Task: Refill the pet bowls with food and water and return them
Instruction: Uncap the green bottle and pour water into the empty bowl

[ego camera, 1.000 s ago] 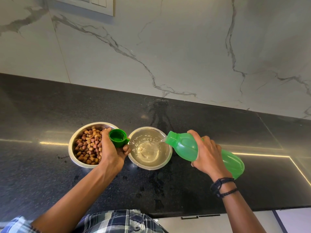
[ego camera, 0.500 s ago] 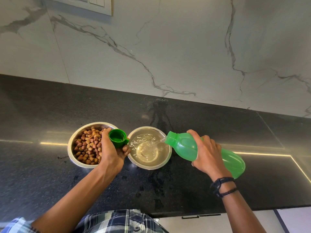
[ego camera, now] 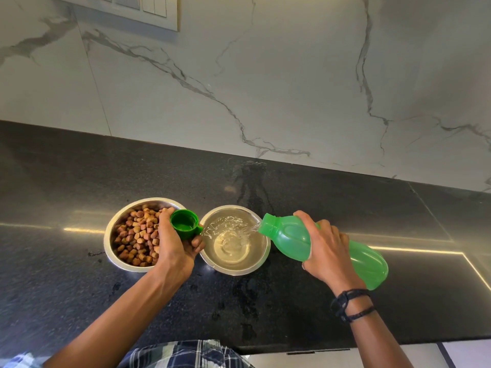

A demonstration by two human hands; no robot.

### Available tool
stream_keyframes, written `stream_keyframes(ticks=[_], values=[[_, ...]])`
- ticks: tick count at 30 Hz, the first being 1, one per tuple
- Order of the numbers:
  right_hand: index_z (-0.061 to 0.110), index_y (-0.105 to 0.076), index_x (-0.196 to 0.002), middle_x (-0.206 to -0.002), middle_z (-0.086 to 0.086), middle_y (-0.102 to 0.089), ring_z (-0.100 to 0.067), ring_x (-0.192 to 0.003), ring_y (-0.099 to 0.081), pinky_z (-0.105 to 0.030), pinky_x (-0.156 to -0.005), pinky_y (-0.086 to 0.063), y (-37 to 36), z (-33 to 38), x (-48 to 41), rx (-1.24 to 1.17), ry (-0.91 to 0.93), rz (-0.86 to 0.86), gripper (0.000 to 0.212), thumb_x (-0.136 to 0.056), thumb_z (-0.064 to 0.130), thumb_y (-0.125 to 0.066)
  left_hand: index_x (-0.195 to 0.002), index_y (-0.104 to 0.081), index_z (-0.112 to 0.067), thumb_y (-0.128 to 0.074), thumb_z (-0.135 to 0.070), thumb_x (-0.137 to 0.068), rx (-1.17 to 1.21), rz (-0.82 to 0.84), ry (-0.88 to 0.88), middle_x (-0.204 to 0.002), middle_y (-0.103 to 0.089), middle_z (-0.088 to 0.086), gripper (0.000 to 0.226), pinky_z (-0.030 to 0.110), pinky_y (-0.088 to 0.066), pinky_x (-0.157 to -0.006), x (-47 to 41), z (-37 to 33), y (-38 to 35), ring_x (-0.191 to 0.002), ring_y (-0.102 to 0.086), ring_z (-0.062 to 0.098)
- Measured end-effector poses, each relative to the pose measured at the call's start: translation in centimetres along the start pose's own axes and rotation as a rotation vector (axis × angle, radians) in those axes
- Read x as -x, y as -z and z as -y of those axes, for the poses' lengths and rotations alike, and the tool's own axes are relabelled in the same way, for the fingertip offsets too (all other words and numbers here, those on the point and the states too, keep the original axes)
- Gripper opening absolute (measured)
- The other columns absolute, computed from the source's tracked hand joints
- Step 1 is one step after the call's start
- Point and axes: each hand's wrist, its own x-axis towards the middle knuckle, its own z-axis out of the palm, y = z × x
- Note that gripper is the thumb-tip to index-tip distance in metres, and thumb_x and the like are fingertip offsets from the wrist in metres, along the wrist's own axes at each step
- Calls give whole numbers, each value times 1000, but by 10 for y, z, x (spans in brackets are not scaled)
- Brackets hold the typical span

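Note:
Two steel pet bowls sit side by side on the black counter. The left bowl holds brown kibble. The right bowl holds clear water. My right hand grips a green plastic bottle tipped on its side, its open mouth over the right bowl's rim, and a thin stream of water runs from it into the bowl. My left hand holds the green bottle cap, open side up, between the two bowls and partly over the kibble bowl.
The black granite counter stretches left and right, with wet marks in front of and behind the bowls. A white marble backsplash rises behind it. A switch panel sits at the top left. The counter's front edge lies close to my body.
Water keeps running from the bottle into the right bowl. Both hands and both bowls stay almost where they were.

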Motion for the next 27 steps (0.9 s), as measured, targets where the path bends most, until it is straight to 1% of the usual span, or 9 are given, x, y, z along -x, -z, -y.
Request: stream_keyframes(ticks=[5,10,16,27], values=[[43,-13,-151,-119,-1,-46,-23,-114,-51,-44,-103,-39,-2,0,-2,2,-1,3,105,-74,14,-78,-84,-54,-9,-41,-46,-94,-5,-4,0,-62,-55,6,41,21,-31,-43,-1,0,-1,-44,-39,12],[42,-16,-151,-118,-1,-47,-24,-113,-52,-45,-103,-40,-3,-1,-3,3,5,-8,104,-73,12,-78,-85,-55,-9,-42,-47,-94,-6,-21,4,-63,-55,6,41,21,-32,-42,-1,0,-2,-44,-38,11],[43,-15,-151,-117,-1,-47,-23,-113,-52,-45,-103,-40,-4,-2,-5,4,7,-8,105,-73,13,-78,-85,-56,-8,-42,-48,-95,-2,-34,6,-59,-56,5,43,20,-32,-41,-2,1,-4,-41,-39,11],[43,-14,-151,-119,0,-46,-22,-115,-51,-44,-106,-38,-5,-1,-6,-26,8,9,106,-73,14,-79,-89,-57,-8,-42,-50,-93,-15,-26,6,-63,-55,6,45,21,-31,-41,-8,3,-3,-43,-38,12]])
